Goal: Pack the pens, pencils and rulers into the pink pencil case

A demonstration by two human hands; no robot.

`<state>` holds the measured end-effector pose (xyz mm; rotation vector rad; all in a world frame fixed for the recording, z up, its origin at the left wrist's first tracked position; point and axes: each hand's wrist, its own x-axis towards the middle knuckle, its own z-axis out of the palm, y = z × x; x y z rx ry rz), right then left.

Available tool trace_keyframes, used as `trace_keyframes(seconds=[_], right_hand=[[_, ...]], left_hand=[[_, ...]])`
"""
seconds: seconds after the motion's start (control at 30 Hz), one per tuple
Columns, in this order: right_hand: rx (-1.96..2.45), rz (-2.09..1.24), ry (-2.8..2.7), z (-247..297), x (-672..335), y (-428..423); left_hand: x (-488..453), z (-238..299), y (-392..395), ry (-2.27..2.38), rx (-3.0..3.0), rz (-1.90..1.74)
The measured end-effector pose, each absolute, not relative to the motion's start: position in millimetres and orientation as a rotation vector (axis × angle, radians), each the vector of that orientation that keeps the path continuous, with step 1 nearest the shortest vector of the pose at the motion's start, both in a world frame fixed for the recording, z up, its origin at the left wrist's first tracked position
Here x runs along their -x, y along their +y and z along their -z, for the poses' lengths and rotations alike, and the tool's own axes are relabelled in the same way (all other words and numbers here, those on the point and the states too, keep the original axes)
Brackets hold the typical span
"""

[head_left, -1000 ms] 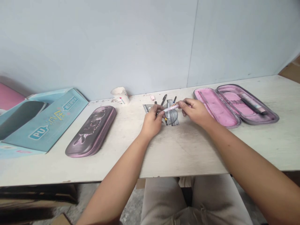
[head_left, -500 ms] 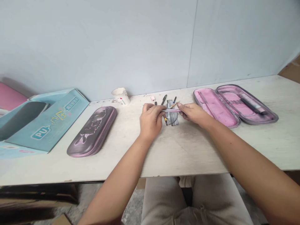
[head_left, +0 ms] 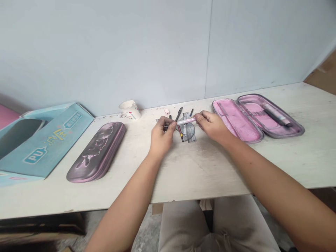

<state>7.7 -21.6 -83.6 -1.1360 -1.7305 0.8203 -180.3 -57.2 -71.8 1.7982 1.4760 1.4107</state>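
Note:
A slim pink and white pen (head_left: 186, 121) is held level between my two hands, just above the table. My left hand (head_left: 163, 134) pinches its left end between thumb and fingers. Its right end is in the closed fingers of my right hand (head_left: 211, 124). Beneath and behind the pen lie clear rulers (head_left: 193, 139), a clear protractor (head_left: 189, 132), a black pen (head_left: 179, 112) and a pencil with a yellow band (head_left: 181, 134). My fingers and the pen hide parts of these.
To the right lies an open pink-lined pencil case (head_left: 246, 126) with dark markers (head_left: 277, 117) inside. A closed dark pencil case (head_left: 97, 150) lies on the left, beside an open blue box (head_left: 56, 143). A paper cup (head_left: 130, 110) and a small pink eraser (head_left: 166, 111) are near the wall.
The view has shifted slightly. My left fingers have turned so that the thumb shows on the near side, and more of the pen is visible between my hands.

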Motion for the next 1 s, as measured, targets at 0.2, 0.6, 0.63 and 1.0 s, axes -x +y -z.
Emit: trace_keyframes(seconds=[0.2, 0.6, 0.63, 1.0], right_hand=[[1.050, -1.074, -1.629, 82.2, -5.1, -22.5], [0.941, -1.049, -1.582, 74.7, 10.4, -38.1], [0.876, -1.059, -1.527, 75.3, 9.2, -35.1], [0.783, -1.001, -1.228, 68.4, -2.1, -25.5]], left_hand=[[180.7, 68.7, -57.4, 1.199, -1.511, -1.588], [166.5, 68.1, -64.9, 1.062, -1.432, -1.410], [166.9, 67.3, -66.1, 1.157, -1.539, -1.369], [162.9, 70.6, -70.4, 1.486, -2.251, -0.893]])
